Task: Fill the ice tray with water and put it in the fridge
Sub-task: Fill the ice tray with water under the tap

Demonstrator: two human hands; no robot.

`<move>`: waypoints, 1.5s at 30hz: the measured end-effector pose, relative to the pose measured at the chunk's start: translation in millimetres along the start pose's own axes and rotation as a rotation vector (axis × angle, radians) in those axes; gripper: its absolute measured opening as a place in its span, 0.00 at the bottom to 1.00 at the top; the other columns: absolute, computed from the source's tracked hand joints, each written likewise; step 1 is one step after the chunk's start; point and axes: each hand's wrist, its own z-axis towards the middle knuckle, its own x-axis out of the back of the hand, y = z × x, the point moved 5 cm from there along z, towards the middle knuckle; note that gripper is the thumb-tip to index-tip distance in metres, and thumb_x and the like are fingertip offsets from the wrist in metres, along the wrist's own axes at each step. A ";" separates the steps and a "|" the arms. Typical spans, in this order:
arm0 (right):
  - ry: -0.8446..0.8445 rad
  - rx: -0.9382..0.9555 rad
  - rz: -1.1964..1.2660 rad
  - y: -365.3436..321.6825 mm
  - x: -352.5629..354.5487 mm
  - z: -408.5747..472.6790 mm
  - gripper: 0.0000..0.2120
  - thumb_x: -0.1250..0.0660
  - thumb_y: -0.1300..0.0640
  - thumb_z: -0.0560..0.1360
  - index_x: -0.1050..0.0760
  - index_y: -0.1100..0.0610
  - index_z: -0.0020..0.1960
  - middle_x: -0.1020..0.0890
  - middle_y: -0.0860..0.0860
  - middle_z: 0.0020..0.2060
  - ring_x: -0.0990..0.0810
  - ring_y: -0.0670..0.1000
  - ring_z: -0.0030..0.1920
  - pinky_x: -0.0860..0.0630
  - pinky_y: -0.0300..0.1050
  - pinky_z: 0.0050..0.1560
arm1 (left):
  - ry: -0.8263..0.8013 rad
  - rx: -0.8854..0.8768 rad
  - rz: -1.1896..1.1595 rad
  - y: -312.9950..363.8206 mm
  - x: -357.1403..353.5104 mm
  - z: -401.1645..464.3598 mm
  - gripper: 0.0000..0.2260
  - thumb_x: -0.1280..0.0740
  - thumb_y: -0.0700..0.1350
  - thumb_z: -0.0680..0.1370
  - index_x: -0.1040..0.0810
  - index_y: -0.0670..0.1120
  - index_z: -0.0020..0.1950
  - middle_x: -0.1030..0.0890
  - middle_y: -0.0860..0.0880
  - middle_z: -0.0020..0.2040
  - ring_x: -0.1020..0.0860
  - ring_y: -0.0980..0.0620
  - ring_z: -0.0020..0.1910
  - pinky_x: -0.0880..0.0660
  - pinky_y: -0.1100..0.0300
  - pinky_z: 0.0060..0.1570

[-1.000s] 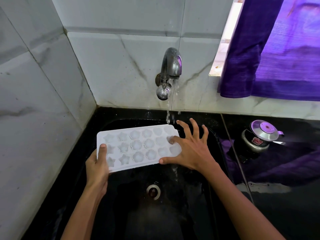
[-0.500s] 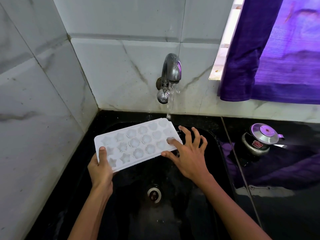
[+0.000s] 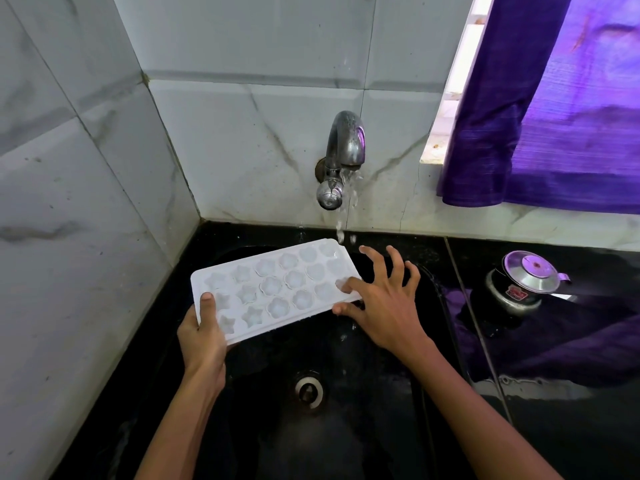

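Observation:
A white ice tray (image 3: pixel 277 287) with star and flower moulds hangs over the black sink (image 3: pixel 363 393), tilted with its far right corner raised. My left hand (image 3: pixel 202 336) grips its near left corner, thumb on top. My right hand (image 3: pixel 384 299) touches the tray's right edge with thumb and forefinger while the other fingers are spread. A metal tap (image 3: pixel 341 157) on the tiled wall runs a thin stream of water (image 3: pixel 341 223) that falls at the tray's far right corner.
The sink's drain (image 3: pixel 309 389) lies below the tray. A small steel pot with a lid (image 3: pixel 523 282) stands on the black counter to the right. A purple curtain (image 3: pixel 554 105) hangs at the upper right. Tiled walls close the left and back.
The tray has gone from level to tilted, its right end lifted toward the tap's stream. My right hand moved up with that end. The view shifted down.

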 end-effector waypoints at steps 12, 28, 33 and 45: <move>0.068 -0.021 -0.109 4.2 10.3 -9.0 0.21 0.41 0.30 0.66 0.18 0.41 0.46 0.30 0.54 0.69 0.43 0.62 0.70 0.49 0.61 0.63 | -0.029 0.045 -0.004 -6.8 -0.6 -8.0 0.11 0.42 0.50 0.81 0.26 0.46 0.56 0.20 0.49 0.46 0.21 0.51 0.44 0.25 0.52 0.47; 0.059 -0.033 -0.101 0.8 12.0 -16.6 0.15 0.23 0.37 0.57 0.17 0.43 0.40 0.28 0.55 0.68 0.44 0.63 0.70 0.50 0.62 0.63 | -0.051 0.067 0.010 -15.7 -1.5 -19.6 0.13 0.42 0.50 0.81 0.25 0.44 0.59 0.20 0.47 0.48 0.20 0.49 0.45 0.24 0.51 0.48; -0.014 -0.022 -0.087 1.9 5.1 -21.6 0.16 0.24 0.37 0.59 0.17 0.44 0.42 0.30 0.56 0.70 0.46 0.63 0.70 0.51 0.64 0.63 | -0.052 0.057 0.024 -16.3 -2.0 -20.5 0.13 0.42 0.50 0.81 0.25 0.44 0.59 0.20 0.49 0.46 0.20 0.50 0.45 0.24 0.52 0.48; -0.492 -0.228 0.368 22.5 16.4 -4.1 0.23 0.28 0.30 0.57 0.28 0.37 0.47 0.46 0.43 0.74 0.60 0.53 0.75 0.60 0.62 0.70 | -0.147 -0.003 0.085 -8.3 -18.6 -22.5 0.10 0.42 0.48 0.81 0.25 0.46 0.55 0.19 0.51 0.45 0.20 0.53 0.44 0.25 0.60 0.40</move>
